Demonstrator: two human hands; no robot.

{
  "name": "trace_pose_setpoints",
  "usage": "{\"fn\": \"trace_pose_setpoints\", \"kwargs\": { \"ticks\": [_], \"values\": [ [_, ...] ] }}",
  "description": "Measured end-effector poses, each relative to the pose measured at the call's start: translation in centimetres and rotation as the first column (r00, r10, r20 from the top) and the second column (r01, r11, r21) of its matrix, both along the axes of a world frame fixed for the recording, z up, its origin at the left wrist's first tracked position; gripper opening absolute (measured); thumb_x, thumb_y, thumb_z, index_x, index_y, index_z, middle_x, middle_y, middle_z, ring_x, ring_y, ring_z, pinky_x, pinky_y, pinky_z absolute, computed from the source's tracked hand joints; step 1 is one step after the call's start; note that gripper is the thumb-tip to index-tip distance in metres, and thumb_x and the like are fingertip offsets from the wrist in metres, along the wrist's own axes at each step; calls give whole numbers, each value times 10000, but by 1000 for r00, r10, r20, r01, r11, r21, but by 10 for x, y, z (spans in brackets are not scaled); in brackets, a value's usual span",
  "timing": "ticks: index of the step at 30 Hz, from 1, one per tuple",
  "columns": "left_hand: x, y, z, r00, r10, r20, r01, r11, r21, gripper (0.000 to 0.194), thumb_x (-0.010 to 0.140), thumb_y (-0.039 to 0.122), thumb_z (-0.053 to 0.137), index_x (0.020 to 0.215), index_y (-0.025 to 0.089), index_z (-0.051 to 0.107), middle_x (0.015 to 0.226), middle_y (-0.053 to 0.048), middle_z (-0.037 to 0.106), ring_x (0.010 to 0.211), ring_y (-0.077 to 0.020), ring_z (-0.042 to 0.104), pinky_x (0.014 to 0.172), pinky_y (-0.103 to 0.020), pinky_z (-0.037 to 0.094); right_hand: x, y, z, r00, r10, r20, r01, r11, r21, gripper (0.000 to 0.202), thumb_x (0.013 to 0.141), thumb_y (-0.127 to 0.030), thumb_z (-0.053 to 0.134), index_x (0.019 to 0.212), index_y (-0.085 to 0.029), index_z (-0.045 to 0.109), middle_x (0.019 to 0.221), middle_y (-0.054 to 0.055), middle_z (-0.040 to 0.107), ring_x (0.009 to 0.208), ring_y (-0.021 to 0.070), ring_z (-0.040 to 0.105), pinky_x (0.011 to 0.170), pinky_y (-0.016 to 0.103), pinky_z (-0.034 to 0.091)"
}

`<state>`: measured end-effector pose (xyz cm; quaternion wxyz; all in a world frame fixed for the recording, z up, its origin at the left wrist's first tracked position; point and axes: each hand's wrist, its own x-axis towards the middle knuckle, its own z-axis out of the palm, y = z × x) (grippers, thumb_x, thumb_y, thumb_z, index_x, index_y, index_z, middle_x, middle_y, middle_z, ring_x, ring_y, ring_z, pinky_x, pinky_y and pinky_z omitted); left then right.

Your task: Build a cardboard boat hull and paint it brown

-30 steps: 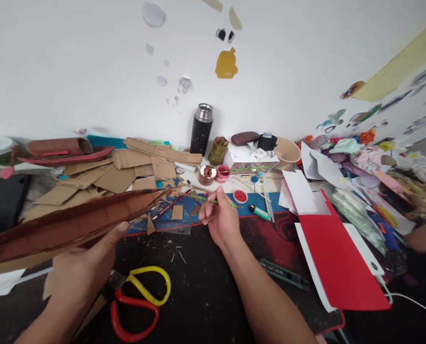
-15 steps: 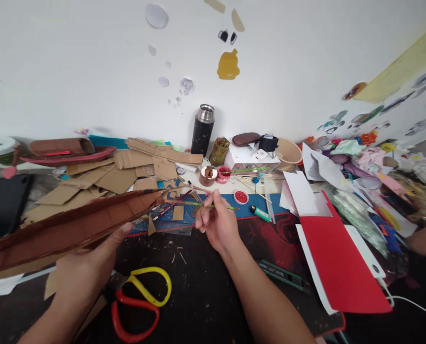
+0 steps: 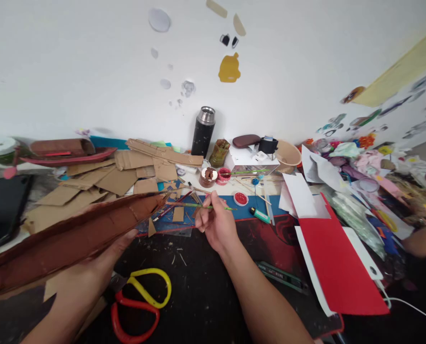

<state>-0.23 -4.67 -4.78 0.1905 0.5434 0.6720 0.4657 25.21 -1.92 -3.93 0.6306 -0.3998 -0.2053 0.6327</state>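
A long brown-painted model boat hull (image 3: 76,239) made of cardboard lies tilted in my left hand (image 3: 91,277), its open inside facing up. The thumb presses along the near side, while the other fingers are hidden beneath the hull. In a pinch, my right hand (image 3: 216,220) holds a thin paintbrush with a green handle (image 3: 187,205). The brush's tip reaches the pointed right end of the hull; whether it touches cannot be told. Beyond stand a jar of brown paint (image 3: 208,177) and a pot of red paint (image 3: 223,176).
Scissors (image 3: 146,298) with yellow and red handles lie near my left wrist. Cardboard scraps (image 3: 119,179) pile at the back left beside a finished-looking red boat (image 3: 72,156). A black thermos (image 3: 203,131), a utility knife (image 3: 282,276) and red paper (image 3: 336,263) surround the work area.
The boat hull has turned slightly in my left hand, so more of its inside shows. My right hand stays almost in place with the brush. The camera view has shifted a little.
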Motion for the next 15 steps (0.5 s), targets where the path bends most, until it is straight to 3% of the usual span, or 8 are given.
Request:
{"fn": "trace_pose_setpoints", "kwargs": {
  "ticks": [4, 10, 12, 15],
  "values": [
    [7, -3, 7, 1000, 2, 1, -2, 1000, -6, 675, 803, 663, 788, 1382, 317, 756, 1573, -33, 691, 1615, -398, 469, 1400, -544, 242, 6, 3, 4, 991, -131, -11, 130, 991, -21, 564, 836, -695, 896, 751, -219, 607, 461, -89, 511, 417, 119, 573, 367, 171, 354],
    [10, 1, 15, 989, 5, 147, 6, 997, -73, 604, 762, 584, 811, 1284, 281, 791, 1338, -66, 821, 1456, -421, 645, 1349, -590, 362, 3, 0, 2, 999, 10, -30, -10, 1000, -18, 566, 809, -703, 907, 734, -223, 615, 426, -89, 484, 378, 126, 527, 339, 186, 320],
    [9, 1, 15, 989, 5, 149, 10, 995, -100, 634, 757, 612, 804, 1300, 288, 785, 1363, -63, 811, 1489, -427, 614, 1323, -582, 413, 4, 2, 2, 999, -34, -20, 33, 999, -36, 567, 804, -694, 915, 730, -221, 610, 420, -91, 482, 381, 123, 531, 346, 181, 328],
    [5, -1, 10, 998, 29, 61, -25, 997, -67, 749, 748, 665, 810, 1399, 299, 744, 1511, -60, 732, 1572, -442, 514, 1370, -593, 312, 8, 4, 5, 991, -133, -7, 133, 990, -35, 559, 808, -668, 925, 736, -217, 602, 452, -91, 510, 411, 116, 567, 365, 170, 355]
  ]
}}
